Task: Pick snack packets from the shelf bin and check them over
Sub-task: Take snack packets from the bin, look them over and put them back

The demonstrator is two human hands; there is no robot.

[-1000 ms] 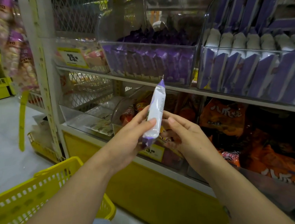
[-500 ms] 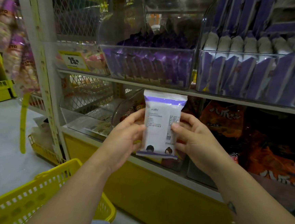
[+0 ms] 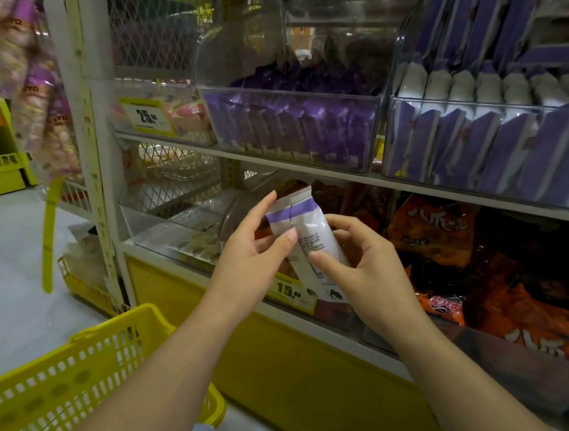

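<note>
A white snack packet (image 3: 304, 229) with a purple band near its top is held tilted, its top leaning left, in front of the lower shelf. My left hand (image 3: 255, 257) grips its left edge, thumb on the printed back. My right hand (image 3: 371, 274) holds its right side and lower part, fingers wrapped around it. Above, a clear shelf bin (image 3: 495, 148) holds several white-and-purple packets standing in a row. Beside it, a second clear bin (image 3: 291, 126) holds purple packets.
A yellow shopping basket (image 3: 66, 378) sits low at the left, below my left forearm. Orange snack bags (image 3: 446, 236) fill the lower shelf at the right. Yellow price tags (image 3: 147, 115) hang on the shelf edges. A white shelf upright (image 3: 88, 122) stands to the left.
The packet turned from edge-on to back-facing, then tilted with its top leaning left. Both hands shifted lower along it and kept hold.
</note>
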